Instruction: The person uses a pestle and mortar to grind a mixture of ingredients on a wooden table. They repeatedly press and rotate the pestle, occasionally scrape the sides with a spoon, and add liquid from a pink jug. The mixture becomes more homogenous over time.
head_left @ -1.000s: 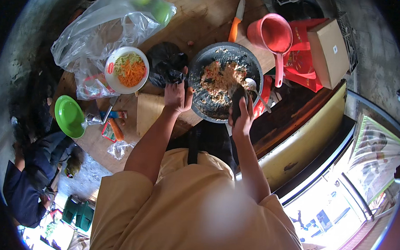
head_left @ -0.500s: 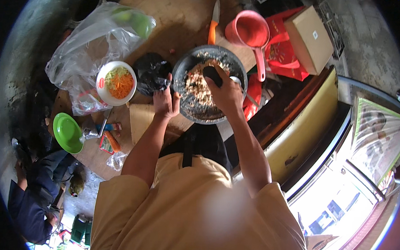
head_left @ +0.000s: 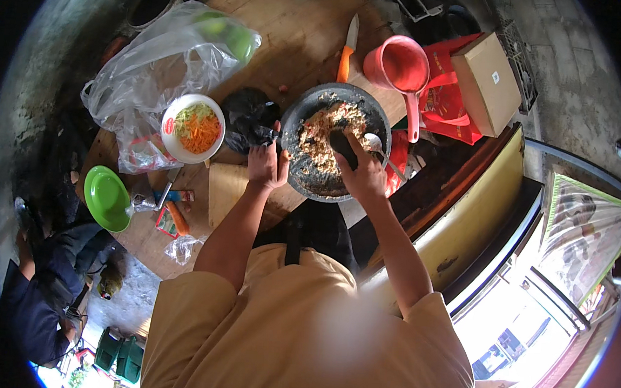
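Observation:
My right hand [head_left: 366,170] is closed round a dark stone pestle [head_left: 341,145], pressed into the crumbly, reddish-brown food [head_left: 321,128] in a wide grey mortar [head_left: 309,188]. A metal spoon [head_left: 372,142] leans in the bowl at the right. My left hand [head_left: 266,167] grips the mortar's left rim with curled fingers, close against a black plastic bag [head_left: 248,113]. Left of that bag is a white bowl [head_left: 194,128] of shredded orange and pale green vegetable. A wooden board [head_left: 226,189] lies below my left hand.
An orange-handled knife [head_left: 345,59], red dipper [head_left: 397,61], red bag [head_left: 442,95] and cardboard box [head_left: 483,80] stand beyond the mortar. A clear plastic bag [head_left: 155,66], green plate [head_left: 106,199] and carrot [head_left: 178,219] are at left. Another person [head_left: 38,299] is at lower left.
My right hand with the pestle moved from the mortar's right side up and inward, then slightly down again. My left hand keeps its place at the rim. The view has shifted a little.

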`<act>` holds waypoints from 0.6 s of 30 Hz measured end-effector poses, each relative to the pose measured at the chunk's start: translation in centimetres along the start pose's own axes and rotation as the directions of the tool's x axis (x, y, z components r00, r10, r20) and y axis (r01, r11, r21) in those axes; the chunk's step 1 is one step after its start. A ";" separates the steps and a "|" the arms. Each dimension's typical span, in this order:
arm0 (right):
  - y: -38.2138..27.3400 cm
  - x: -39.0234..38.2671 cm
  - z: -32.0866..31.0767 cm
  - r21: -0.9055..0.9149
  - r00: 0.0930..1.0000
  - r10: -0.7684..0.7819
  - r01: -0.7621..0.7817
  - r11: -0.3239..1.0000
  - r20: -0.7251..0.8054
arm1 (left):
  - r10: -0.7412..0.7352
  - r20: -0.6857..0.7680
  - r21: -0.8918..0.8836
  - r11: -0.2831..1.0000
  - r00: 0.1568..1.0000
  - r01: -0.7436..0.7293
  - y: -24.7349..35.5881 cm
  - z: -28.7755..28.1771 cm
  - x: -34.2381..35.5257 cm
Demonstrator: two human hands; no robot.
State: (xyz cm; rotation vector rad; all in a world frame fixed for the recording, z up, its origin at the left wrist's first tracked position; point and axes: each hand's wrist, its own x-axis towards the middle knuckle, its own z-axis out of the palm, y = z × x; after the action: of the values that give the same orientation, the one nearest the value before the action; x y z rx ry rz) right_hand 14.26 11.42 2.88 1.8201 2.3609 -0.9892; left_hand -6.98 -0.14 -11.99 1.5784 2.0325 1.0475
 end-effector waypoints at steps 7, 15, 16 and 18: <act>-1.6 2.2 0.0 0.048 0.992 0.080 -0.075 0.996 -0.103 | -0.016 0.009 -0.019 1.000 1.000 0.017 0.2 -0.2 -0.2; -0.3 0.3 1.7 -0.153 0.989 -0.124 0.112 0.982 -0.075 | 0.069 -0.045 0.081 0.995 0.997 -0.065 0.1 0.0 0.1; 0.5 -0.8 1.4 -0.165 0.989 -0.125 0.110 0.980 -0.080 | 0.091 -0.071 0.078 0.993 0.993 -0.085 0.0 0.1 0.1; 2.0 -3.3 0.9 -0.199 0.985 -0.171 0.162 0.967 -0.032 | 0.067 -0.044 0.057 0.996 0.997 -0.065 -0.2 0.2 0.1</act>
State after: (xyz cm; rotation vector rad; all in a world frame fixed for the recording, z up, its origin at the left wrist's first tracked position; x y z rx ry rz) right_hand 16.76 8.37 2.44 1.6175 2.5705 -0.6996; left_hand -7.02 0.00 -12.23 1.6744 2.0688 1.0687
